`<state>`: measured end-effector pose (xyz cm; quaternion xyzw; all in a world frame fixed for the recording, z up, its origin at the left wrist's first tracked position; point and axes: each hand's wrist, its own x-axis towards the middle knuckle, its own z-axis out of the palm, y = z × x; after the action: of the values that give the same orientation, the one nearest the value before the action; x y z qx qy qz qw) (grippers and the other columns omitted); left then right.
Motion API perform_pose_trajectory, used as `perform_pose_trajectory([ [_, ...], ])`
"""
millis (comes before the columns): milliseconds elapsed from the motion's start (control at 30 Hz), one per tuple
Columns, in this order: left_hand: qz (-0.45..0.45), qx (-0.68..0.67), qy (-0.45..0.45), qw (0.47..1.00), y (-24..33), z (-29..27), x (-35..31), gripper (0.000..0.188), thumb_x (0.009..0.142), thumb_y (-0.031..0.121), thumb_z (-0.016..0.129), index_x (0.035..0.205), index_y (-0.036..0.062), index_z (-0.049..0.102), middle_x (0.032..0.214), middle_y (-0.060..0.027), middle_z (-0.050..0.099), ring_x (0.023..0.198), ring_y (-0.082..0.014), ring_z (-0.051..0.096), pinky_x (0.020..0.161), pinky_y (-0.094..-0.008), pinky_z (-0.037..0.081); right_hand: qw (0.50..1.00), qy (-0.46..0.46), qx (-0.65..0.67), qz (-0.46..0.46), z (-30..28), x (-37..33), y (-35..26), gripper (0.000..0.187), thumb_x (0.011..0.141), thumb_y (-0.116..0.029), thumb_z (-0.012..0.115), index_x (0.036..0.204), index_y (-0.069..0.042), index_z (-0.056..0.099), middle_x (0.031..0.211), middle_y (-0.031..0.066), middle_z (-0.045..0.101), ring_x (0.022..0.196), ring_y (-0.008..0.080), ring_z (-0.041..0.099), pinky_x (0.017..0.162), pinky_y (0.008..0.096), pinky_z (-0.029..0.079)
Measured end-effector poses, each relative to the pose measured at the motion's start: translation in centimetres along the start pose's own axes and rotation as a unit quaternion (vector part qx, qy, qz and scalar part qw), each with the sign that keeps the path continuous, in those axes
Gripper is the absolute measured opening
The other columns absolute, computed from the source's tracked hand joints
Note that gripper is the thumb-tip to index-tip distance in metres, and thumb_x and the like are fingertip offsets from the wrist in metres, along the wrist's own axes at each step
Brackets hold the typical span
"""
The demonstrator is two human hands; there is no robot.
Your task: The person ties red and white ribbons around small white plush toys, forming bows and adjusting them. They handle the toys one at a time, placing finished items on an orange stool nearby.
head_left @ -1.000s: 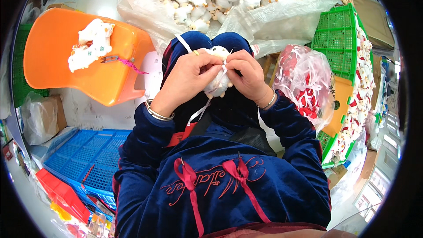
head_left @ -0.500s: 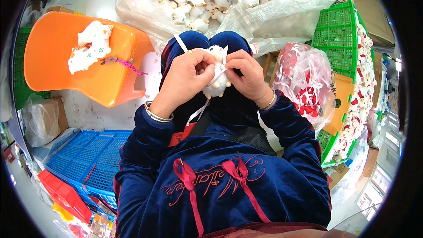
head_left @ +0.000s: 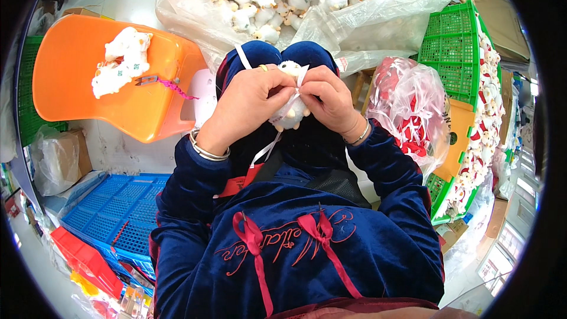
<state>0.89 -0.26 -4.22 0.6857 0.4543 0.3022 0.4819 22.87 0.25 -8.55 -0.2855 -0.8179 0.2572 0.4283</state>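
Observation:
A small white plush toy [head_left: 289,118] rests upright between my knees, with a white ribbon [head_left: 267,149] passed around its neck. My left hand [head_left: 251,97] is closed, thumb and forefinger pinching the ribbon at the toy's front. From the other side my right hand [head_left: 329,99] pinches the ribbon too, its fingertips almost touching the left ones. One ribbon end sticks up past the left hand and another hangs below the toy. The exact crossing of the ribbon is partly hidden by my fingers.
An orange stool [head_left: 65,77] at left holds white plush toys [head_left: 123,62] and small thread snips [head_left: 146,81]. Ahead lies a clear plastic bag [head_left: 366,29] full of plush toys. At right are a bag of red pieces [head_left: 410,124] and a green crate [head_left: 452,53]; a blue crate [head_left: 112,207] sits lower left.
My left hand has shifted slightly right and up, bringing its fingertips closer to my right hand's at the toy's neck. The toy has barely moved.

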Motion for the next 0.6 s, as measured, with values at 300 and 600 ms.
perform_pose_trajectory([
  [300, -0.09, -0.069, 0.026, 0.993, 0.6, 0.5, -0.4, 0.015, 0.093, 0.013, 0.071, 0.096, -0.0017, 0.07, 0.084, -0.0109, 0.068, 0.076, -0.0214, 0.069, 0.07, -0.0323, 0.053, 1.0, 0.019, 0.007, 0.014, 0.5, -0.3, 0.0, 0.028, 0.077, 0.008, 0.079, 0.097, -0.002, 0.063, 0.098, 0.0128, 0.065, 0.086, 0.0288, 0.066, 0.074, 0.0346, 0.056],
  [600, -0.045, -0.025, 0.042, 0.998, -0.2, 1.2, -0.6, 0.014, 0.093, 0.011, 0.069, 0.1, -0.0007, 0.071, 0.088, -0.0136, 0.068, 0.078, -0.026, 0.069, 0.07, -0.035, 0.053, 0.992, -0.004, 0.066, 0.108, -0.2, -0.1, -1.1, 0.026, 0.084, 0.007, 0.07, 0.108, 0.0, 0.062, 0.101, 0.0121, 0.066, 0.088, 0.0251, 0.067, 0.082, 0.032, 0.055],
])
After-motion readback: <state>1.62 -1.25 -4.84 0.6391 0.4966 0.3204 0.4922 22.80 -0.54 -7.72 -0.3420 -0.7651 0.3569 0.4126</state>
